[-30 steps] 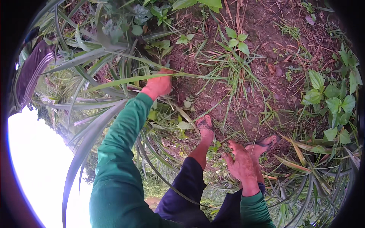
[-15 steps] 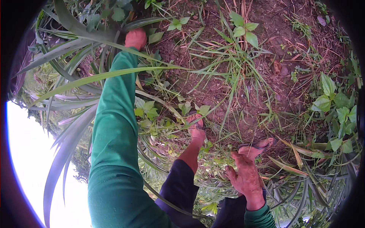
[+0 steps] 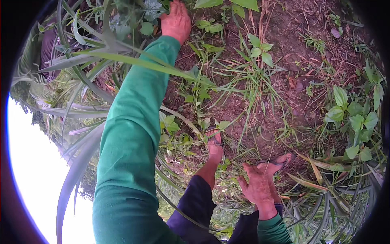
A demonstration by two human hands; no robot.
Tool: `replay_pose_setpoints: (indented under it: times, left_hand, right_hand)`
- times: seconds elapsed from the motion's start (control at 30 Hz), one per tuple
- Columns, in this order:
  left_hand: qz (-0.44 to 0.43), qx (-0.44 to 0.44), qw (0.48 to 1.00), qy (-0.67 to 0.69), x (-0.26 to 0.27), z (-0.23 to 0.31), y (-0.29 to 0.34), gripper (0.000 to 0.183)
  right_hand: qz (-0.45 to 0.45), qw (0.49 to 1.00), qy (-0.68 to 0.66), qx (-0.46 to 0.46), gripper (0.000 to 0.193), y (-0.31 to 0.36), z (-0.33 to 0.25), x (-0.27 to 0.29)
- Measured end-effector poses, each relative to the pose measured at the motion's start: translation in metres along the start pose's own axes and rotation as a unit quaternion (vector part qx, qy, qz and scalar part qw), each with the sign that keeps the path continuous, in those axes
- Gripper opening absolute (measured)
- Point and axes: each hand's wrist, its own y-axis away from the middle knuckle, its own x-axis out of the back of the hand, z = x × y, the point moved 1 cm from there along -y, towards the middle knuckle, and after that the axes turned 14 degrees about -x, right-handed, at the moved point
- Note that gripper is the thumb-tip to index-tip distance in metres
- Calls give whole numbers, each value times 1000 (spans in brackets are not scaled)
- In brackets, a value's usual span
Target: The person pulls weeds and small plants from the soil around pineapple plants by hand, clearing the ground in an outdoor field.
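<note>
My left hand [image 3: 176,22] reaches out to the upper edge of the picture, its fingers drawn together and pointing away from me. Lobed green leaves [image 3: 152,11] crowd against its thumb side. Leaves and the picture's edge hide the fingertips, so whatever they grip cannot be made out. Long strap-like leaves [image 3: 134,61] of a spiky plant cross over my green left sleeve. My right hand [image 3: 259,188] hangs low in front of my right leg, thumb apart from the fingers, with nothing in it.
Reddish-brown soil [image 3: 292,97] with dry stalks lies ahead of my feet. A grass tuft [image 3: 256,81] and a small broad-leaved weed [image 3: 260,51] grow there. Bushy leafy weeds [image 3: 353,118] stand at right. My sandalled left foot [image 3: 214,139] and right foot [image 3: 278,162] are on the ground.
My left hand has moved up and to the right, away from the spiky plant's base. The leaves beside it have shifted right too. My right hand has hardly moved.
</note>
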Motion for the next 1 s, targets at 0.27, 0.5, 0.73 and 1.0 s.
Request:
replay_pose_setpoints:
  times: [0.27, 0.5, 0.73, 1.0]
  left_hand:
    - [-21, -7, 980, 195, -42, -25, 34, 23]
    - [-11, -85, 972, 220, 5, -13, 57, 22]
    - [-316, -232, 837, 383, 77, 91, 164, 29]
    - [8, -1, 883, 468, 114, 92, 75, 62]
  right_hand:
    - [27, 1000, -3, -4, 49, 8, 8, 6]
    - [12, 985, 145, 94, 53, -89, -50, -11]
    - [266, 873, 397, 92, 63, -225, -114, 81]
    - [258, 911, 312, 74, 21, -257, -81, 113]
